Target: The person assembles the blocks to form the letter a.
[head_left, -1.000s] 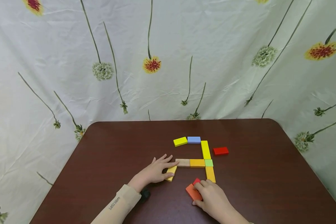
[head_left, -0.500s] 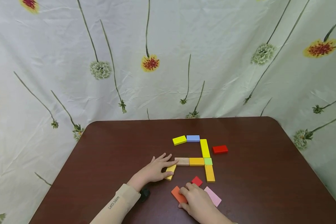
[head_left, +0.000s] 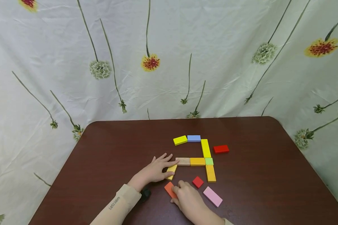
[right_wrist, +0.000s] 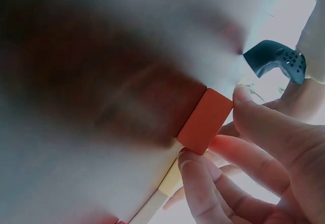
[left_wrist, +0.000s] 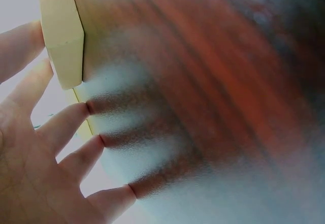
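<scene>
My left hand (head_left: 155, 170) lies with its fingers spread. Its thumb and index finger touch a pale yellow block (left_wrist: 63, 36), and the other fingertips rest on the table. The index fingertip is also right at the end of a beige block (head_left: 183, 161). My right hand (head_left: 190, 200) pinches an orange block (right_wrist: 207, 120) between thumb and fingers, just below the pale yellow one in the head view. Beside the right hand lie a small red square block (head_left: 198, 182) and a pink block (head_left: 212, 196).
An orange-yellow block (head_left: 197, 161), a green square (head_left: 209, 161), a bright yellow block (head_left: 206, 148) and a blue block (head_left: 193, 138) continue the joined row. A red block (head_left: 221, 149) lies apart on the dark table (head_left: 259, 181). A flowered cloth (head_left: 231, 87) hangs behind.
My right hand has slid the orange block left, toward the pale yellow block, uncovering the pink block and the small red square. The left hand has stayed in place.
</scene>
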A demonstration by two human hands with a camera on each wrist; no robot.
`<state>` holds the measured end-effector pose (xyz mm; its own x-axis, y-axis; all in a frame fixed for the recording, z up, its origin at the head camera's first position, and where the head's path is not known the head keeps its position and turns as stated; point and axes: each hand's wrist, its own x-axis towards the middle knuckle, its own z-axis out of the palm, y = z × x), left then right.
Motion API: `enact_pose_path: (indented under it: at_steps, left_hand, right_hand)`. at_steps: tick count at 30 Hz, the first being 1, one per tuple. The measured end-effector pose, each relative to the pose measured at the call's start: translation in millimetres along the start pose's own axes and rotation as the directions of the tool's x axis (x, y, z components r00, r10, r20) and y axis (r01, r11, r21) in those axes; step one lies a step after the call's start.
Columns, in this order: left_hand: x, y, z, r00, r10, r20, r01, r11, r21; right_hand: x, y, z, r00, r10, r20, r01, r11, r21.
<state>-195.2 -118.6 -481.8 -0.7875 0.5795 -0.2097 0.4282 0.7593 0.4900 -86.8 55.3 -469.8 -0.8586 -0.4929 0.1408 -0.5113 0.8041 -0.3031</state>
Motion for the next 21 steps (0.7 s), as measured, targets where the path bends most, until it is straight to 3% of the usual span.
enact_pose_path:
  at_steps: [21]
  left_hand:
    - [0.6,-2.2,1.5,1.000,0.002,-0.003,-0.002,1.000,-0.009]
  right_hand:
    - [9.7,5.2,-5.0,1.000,-0.005,-0.014,0.005,1.000,-0.024]
